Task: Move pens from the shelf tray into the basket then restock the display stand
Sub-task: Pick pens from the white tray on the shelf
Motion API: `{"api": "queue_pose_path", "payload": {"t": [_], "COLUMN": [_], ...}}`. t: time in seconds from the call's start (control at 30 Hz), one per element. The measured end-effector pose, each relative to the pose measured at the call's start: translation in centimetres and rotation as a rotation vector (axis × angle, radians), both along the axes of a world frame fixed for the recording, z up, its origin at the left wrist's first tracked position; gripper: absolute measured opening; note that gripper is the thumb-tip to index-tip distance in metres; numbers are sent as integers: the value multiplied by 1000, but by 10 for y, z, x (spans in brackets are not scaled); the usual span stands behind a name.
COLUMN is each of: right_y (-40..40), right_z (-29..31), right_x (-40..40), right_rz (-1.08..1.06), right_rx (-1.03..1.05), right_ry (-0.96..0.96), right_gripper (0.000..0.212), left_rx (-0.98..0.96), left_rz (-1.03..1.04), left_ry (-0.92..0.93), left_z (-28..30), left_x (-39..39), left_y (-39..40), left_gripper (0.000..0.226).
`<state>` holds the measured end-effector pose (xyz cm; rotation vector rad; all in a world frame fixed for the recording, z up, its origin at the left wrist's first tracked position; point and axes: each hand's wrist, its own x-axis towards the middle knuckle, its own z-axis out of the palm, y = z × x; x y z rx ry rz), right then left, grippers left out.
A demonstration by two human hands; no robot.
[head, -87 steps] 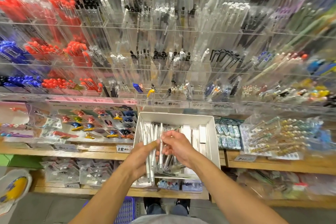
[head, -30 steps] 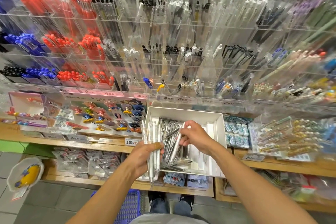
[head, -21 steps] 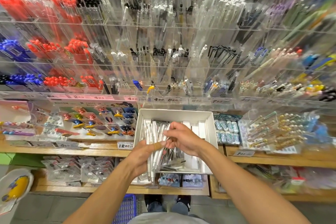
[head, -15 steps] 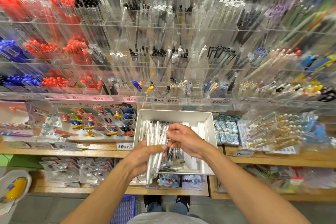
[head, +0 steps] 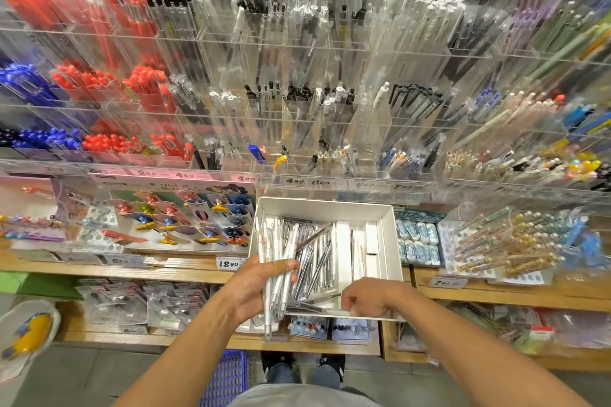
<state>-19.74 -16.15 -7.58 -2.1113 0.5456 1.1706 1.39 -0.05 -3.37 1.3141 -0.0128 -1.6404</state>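
A white tray sits on the wooden shelf, holding several silvery pens in clear wrappers. My left hand grips a bundle of white pens upright over the tray's left front corner. At the tray's front edge, my right hand reaches down with fingers pinched on a pen lying there. A blue basket shows on the floor by my feet. The clear acrylic display stand full of pens fills the wall above.
Carded clips lie left of the tray, erasers and gold-tipped pens right of it. Packaged goods fill the lower shelf. A yellow-and-white item sits at far left.
My right hand has dropped from the bundle in my left hand down to the tray's front edge. The left hand keeps its bundle, now a little thicker than at first.
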Motion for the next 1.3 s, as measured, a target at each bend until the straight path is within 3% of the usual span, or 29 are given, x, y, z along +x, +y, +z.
{"api": "queue_pose_path", "payload": {"t": [0.2, 0.3, 0.43, 0.57, 0.63, 0.7, 0.77, 0.8, 0.93, 1.03, 1.17, 1.3], "right_y": [-3, -3, -11, -23, -27, -27, -28, -27, -13, 5, 18, 19], "right_z": [8, 18, 31, 51, 59, 65, 66, 65, 43, 14, -8, -13], "right_x": [1, 6, 15, 13, 13, 17, 24, 28, 45, 51, 49, 46], "right_rz": [-118, -426, -709, -916, -958, -960, -809, -705, -346, -145, -57, -118], "right_rx": [143, 220, 176, 754, 879, 608, 168, 53, -74, -231, -332, -299], "right_ry": [-65, -182, -410, -370, -427, -515, -567, -564, -306, -148, -24, -21], "right_gripper": [17, 16, 6, 45, 47, 42, 38, 34, 17, 23, 30, 33], "left_rx": [7, -8, -9, 0, 6, 14, 19, 19, 18, 19, 15, 25], "left_rz": [49, 50, 58, 59, 73, 94, 98, 90, 68, 84, 126, 148], "left_ry": [15, 24, 27, -10, -20, -14, -17, -26, -44, -19, 9, -14], "left_z": [3, 6, 10, 13, 13, 13, 12, 13, 15, 15, 14, 12], "left_x": [0, 1, 1, 1, 1, 2, 2, 1, -1, 1, 5, 6], "left_y": [2, 4, 8, 12, 14, 16, 17, 17, 16, 17, 21, 24], "left_gripper": [114, 108, 95, 89, 79, 72, 69, 68, 68, 74, 74, 67]}}
